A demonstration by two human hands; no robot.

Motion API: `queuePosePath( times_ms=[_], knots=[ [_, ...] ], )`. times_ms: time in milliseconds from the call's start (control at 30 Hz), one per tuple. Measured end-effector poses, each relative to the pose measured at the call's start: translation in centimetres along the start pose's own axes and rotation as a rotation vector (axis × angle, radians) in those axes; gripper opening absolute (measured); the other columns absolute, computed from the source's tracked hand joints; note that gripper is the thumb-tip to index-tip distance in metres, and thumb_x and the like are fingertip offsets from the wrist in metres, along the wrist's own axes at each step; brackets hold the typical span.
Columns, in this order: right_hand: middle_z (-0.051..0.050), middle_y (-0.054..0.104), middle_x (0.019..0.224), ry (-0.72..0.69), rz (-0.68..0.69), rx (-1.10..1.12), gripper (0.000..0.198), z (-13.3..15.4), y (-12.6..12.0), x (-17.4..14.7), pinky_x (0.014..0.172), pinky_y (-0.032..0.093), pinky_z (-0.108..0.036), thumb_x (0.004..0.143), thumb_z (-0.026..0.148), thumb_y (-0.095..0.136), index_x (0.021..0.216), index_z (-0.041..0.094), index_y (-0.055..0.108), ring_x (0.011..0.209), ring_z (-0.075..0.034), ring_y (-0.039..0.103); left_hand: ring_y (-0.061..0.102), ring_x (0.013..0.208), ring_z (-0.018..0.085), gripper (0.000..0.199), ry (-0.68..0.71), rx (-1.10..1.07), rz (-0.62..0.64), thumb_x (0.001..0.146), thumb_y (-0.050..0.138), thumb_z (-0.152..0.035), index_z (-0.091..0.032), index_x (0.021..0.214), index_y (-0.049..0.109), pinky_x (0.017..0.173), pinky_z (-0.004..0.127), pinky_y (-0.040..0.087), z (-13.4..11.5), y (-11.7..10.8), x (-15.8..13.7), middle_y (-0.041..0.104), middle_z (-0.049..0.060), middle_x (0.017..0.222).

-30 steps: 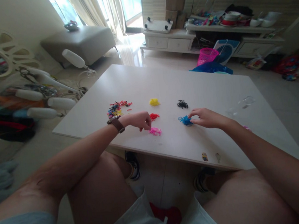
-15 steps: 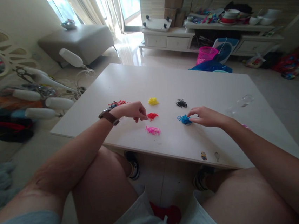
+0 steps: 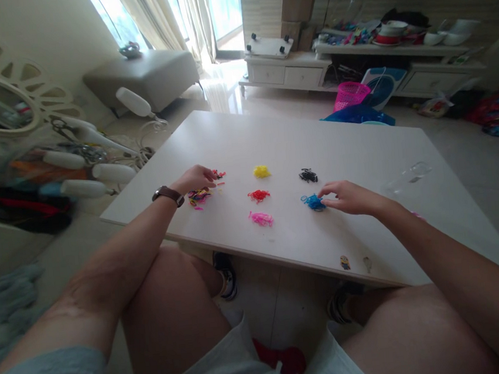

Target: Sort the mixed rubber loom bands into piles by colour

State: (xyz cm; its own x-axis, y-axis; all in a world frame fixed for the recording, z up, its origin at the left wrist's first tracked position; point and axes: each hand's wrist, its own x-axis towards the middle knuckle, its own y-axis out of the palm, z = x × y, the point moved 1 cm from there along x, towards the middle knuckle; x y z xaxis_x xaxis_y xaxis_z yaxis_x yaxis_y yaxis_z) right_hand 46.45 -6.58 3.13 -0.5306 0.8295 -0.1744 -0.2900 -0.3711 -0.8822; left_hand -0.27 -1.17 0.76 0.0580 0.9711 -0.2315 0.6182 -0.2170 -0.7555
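Observation:
Small coloured rubber bands lie in piles on the white table (image 3: 227, 136). My left hand (image 3: 196, 178) is over the mixed pile (image 3: 200, 197), fingers curled down and close together; whatever is between the fingertips is too small to make out. A few red bands (image 3: 219, 174) lie just beyond these fingers. My right hand (image 3: 343, 197) has its thumb and fingertips closed in on the edge of the blue rubber bands (image 3: 313, 202). Between the hands are yellow bands (image 3: 261, 171), red bands (image 3: 259, 196) and pink bands (image 3: 261, 219). Black bands (image 3: 308, 175) sit behind the blue ones.
A clear plastic container (image 3: 407, 179) lies at the table's right. Near the front edge are a small yellow-and-blue figure charm (image 3: 344, 262) and a small pale item (image 3: 367, 264). A white lamp (image 3: 133, 102) with several arms stands beyond the left edge.
My left hand has moved left from the red pile to the mixed pile, uncovering the red bands. My right hand stays at the blue pile. The view has shifted slightly.

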Motion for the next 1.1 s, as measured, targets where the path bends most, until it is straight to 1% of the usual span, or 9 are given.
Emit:
queuePosePath(
  times_ms=[100,200,467,633,700,800,900,1000,1100],
  knots=[
    [-0.007,0.073,0.105,-0.004,0.004,-0.007,0.028,-0.1,0.0,0.0,0.081,0.052,-0.033,0.085,0.04,0.057,0.098,0.023,0.075,0.096,-0.025,0.066,0.066,0.08,0.021,0.044,0.1,0.101,-0.01,0.049,0.088,-0.037,-0.022,0.09,0.081,0.073,0.027,0.05,0.2,0.5,0.3,0.076,0.003,0.088],
    [-0.007,0.072,0.107,-0.008,0.016,0.0,0.028,-0.1,0.0,0.0,0.081,0.052,-0.033,0.085,0.04,0.058,0.099,0.023,0.075,0.096,-0.025,0.065,0.066,0.087,0.021,0.039,0.153,0.149,0.015,0.051,0.086,-0.033,-0.023,0.088,0.08,0.076,0.026,0.049,0.0,1.1,0.6,0.076,0.002,0.098],
    [-0.008,0.072,0.108,-0.008,0.033,0.001,0.028,0.4,-0.1,0.0,0.082,0.052,-0.034,0.085,0.039,0.057,0.098,0.021,0.074,0.097,-0.025,0.065,0.059,0.065,0.015,0.025,0.059,0.088,0.046,0.056,0.083,-0.026,-0.02,0.078,0.074,0.059,0.024,0.043,0.2,2.1,1.7,0.072,0.001,0.083],
    [-0.008,0.073,0.107,-0.015,0.034,0.001,0.028,0.7,-0.2,0.0,0.08,0.051,-0.033,0.085,0.039,0.056,0.097,0.021,0.075,0.096,-0.025,0.066,0.054,0.054,0.014,0.014,-0.016,0.093,0.066,0.061,0.079,-0.025,-0.019,0.068,0.069,0.052,0.024,0.039,0.5,2.7,2.3,0.063,0.001,0.057],
    [-0.008,0.073,0.107,-0.016,0.035,-0.003,0.028,0.8,-0.3,0.0,0.08,0.05,-0.033,0.085,0.038,0.056,0.097,0.021,0.075,0.095,-0.025,0.066,0.053,0.051,0.014,0.011,-0.028,0.119,0.08,0.063,0.076,-0.025,-0.018,0.066,0.068,0.05,0.024,0.037,0.6,2.9,2.5,0.061,0.0,0.052],
    [-0.008,0.073,0.107,-0.014,0.038,-0.006,0.028,0.9,-0.3,-0.1,0.08,0.05,-0.033,0.086,0.038,0.055,0.097,0.021,0.074,0.094,-0.024,0.066,0.055,0.052,0.014,0.01,-0.015,0.106,0.072,0.064,0.074,-0.026,-0.019,0.065,0.066,0.049,0.023,0.038,0.9,3.0,2.9,0.063,0.001,0.053],
    [-0.008,0.073,0.108,-0.008,0.037,-0.005,0.028,0.9,-0.3,-0.1,0.08,0.05,-0.033,0.085,0.038,0.056,0.097,0.021,0.074,0.094,-0.024,0.066,0.06,0.057,0.015,0.011,0.061,0.028,0.048,0.066,0.073,-0.028,-0.019,0.065,0.066,0.054,0.023,0.042,0.5,3.1,3.4,0.068,0.003,0.061],
    [-0.007,0.073,0.107,-0.009,0.033,-0.012,0.027,0.8,-0.2,-0.1,0.082,0.049,-0.033,0.086,0.037,0.056,0.097,0.022,0.074,0.096,-0.024,0.066,0.061,0.06,0.014,0.011,0.129,-0.051,-0.016,0.068,0.073,-0.027,-0.018,0.07,0.068,0.056,0.023,0.043,-0.8,3.5,3.7,0.069,0.004,0.065],
    [-0.007,0.073,0.107,-0.013,0.034,-0.013,0.026,0.8,-0.2,-0.1,0.083,0.049,-0.033,0.086,0.037,0.056,0.097,0.022,0.074,0.096,-0.024,0.066,0.062,0.062,0.015,0.016,0.118,-0.198,-0.041,0.067,0.074,-0.027,-0.016,0.079,0.072,0.057,0.024,0.045,-2.7,4.5,3.9,0.07,0.005,0.071]
  ],
)
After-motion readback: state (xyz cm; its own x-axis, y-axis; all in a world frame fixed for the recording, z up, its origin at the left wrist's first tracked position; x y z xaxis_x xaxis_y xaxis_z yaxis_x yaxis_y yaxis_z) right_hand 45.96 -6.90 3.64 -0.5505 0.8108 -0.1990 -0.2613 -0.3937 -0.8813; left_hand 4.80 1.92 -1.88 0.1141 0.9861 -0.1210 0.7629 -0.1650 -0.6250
